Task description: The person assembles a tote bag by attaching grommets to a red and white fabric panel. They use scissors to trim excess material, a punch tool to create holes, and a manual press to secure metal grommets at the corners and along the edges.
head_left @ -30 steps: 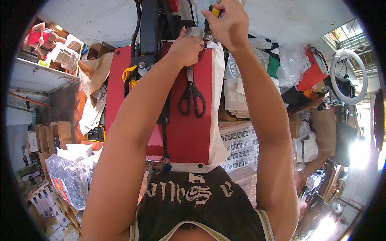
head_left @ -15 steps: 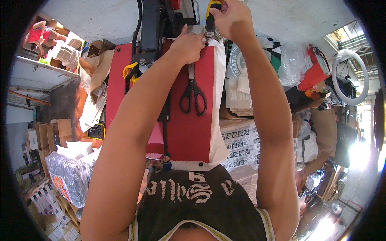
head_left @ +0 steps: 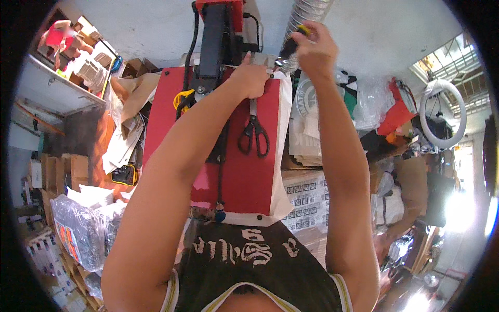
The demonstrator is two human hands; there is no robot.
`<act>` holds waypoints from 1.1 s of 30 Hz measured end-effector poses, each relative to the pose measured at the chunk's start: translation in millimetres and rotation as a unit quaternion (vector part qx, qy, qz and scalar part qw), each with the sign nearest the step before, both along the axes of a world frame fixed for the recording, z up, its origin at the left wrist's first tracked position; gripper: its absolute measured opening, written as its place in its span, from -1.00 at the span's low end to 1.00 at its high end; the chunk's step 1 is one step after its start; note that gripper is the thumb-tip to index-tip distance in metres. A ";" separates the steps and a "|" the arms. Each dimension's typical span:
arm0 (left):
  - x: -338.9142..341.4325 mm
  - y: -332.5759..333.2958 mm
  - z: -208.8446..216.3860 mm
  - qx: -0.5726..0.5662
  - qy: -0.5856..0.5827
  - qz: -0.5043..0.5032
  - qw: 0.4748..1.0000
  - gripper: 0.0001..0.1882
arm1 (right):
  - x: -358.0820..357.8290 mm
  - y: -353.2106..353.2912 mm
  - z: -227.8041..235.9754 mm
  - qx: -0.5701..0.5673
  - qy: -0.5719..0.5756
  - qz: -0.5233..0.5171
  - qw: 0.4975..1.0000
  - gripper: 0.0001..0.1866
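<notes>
My right hand (head_left: 318, 51) grips a screwdriver-like tool (head_left: 292, 48) with a black-and-yellow handle and a shiny metal end. The tool slants, its metal end low and to the left, by the far right corner of a red panel (head_left: 248, 182). At that far edge my left hand (head_left: 250, 79) rests with its fingers curled and one finger raised. A small bit shows by its fingertips, too small to name. Black-handled scissors (head_left: 253, 138) lie on the panel just nearer than my left hand, blades partly under it.
A black machine arm (head_left: 212, 44) with cables and a yellow-handled tool (head_left: 183, 99) stand left of my left hand. Behind my right hand runs a silver flexible duct (head_left: 306, 18). Bags and cardboard (head_left: 306, 140) crowd the right side. Another person (head_left: 60, 35) is at far left.
My right hand has drawn the tool rightward, away from my left hand, and tilted it from upright to slanted. The whole view has shifted, showing more of the far wall and the duct.
</notes>
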State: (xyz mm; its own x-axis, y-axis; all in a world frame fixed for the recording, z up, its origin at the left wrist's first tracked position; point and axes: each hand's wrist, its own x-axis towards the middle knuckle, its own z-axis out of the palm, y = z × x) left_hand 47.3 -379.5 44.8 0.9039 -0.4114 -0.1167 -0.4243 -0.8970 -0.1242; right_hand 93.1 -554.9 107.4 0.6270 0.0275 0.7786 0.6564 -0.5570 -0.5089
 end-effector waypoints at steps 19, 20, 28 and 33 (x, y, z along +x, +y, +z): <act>-401.6 375.4 -66.1 -0.527 -0.171 0.452 0.699 -0.66 | -281.2 8.8 -86.4 0.432 0.517 -0.042 0.738 -0.81; -413.4 380.0 -85.3 -0.546 -0.157 0.457 0.684 -0.67 | -282.6 3.5 -97.5 0.394 0.513 -0.047 0.761 -0.80; -437.5 387.9 -100.6 -0.488 -0.061 0.320 0.810 -0.88 | -308.4 48.5 -108.9 -0.256 0.412 -0.371 0.792 -0.36; -404.4 392.4 -97.8 -0.510 -0.089 0.286 0.807 -0.89 | -305.5 46.3 -92.6 -0.203 0.372 -0.311 0.851 -0.41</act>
